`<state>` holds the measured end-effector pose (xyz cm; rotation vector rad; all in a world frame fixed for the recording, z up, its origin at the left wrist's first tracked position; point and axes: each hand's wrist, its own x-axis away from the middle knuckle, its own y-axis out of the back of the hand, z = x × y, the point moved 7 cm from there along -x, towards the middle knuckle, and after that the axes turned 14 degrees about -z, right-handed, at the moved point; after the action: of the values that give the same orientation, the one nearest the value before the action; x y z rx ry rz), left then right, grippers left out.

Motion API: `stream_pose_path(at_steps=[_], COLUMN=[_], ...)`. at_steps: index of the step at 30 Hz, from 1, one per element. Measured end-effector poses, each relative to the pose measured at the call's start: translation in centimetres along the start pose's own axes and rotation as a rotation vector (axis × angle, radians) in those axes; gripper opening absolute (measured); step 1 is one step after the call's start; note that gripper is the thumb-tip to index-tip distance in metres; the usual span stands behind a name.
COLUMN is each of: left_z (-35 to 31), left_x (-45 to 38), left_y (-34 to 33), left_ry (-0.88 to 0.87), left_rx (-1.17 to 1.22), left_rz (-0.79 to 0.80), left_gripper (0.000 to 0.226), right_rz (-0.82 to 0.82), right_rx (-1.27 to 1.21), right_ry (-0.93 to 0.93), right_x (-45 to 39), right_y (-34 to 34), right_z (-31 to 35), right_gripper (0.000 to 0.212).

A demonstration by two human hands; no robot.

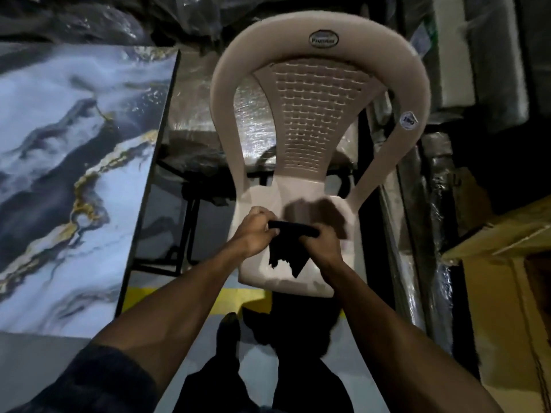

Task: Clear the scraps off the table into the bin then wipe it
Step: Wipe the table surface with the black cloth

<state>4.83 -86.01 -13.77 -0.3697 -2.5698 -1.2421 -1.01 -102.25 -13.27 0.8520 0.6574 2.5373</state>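
Both hands hold a black cloth (287,254) above the seat of a beige plastic chair (319,114). My left hand (255,231) grips the cloth's rolled top edge at its left end. My right hand (320,244) grips the same edge at its right end. The rest of the cloth hangs down between the hands with a ragged lower edge. The marble-patterned table (68,174) lies to the left of the hands, its top white, dark blue and gold. No scraps and no bin are visible.
Plastic-wrapped furniture (432,234) stands to the right of the chair and behind it. A cardboard box (507,263) sits at the far right. A yellow stripe (226,299) crosses the floor under the chair's front. My legs and a shoe (229,332) are below.
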Motion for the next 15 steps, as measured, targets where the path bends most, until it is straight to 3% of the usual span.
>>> stream_pose_path(at_steps=[2, 5, 10, 15], left_z=[1.2, 2.8, 5.2, 7.1], left_x=[-0.8, -2.1, -4.6, -7.5], left_y=[-1.5, -4.0, -8.7, -12.3], left_ry=[0.107, 0.257, 0.494, 0.502], left_rx=[0.099, 0.244, 0.464, 0.471], left_rz=[0.034, 0.015, 0.041, 0.039], left_gripper=[0.005, 0.007, 0.026, 0.050], right_rz=[0.074, 0.043, 0.004, 0.016], right_rx=[-0.049, -0.107, -0.133, -0.159], right_ry=[-0.019, -0.079, -0.188, -0.293], right_x=[-1.4, -3.8, -8.1, -12.3], right_y=[-0.9, -2.3, -5.5, -8.2], right_z=[-1.2, -3.4, -7.6, -10.2], right_gripper=[0.013, 0.018, 0.035, 0.077])
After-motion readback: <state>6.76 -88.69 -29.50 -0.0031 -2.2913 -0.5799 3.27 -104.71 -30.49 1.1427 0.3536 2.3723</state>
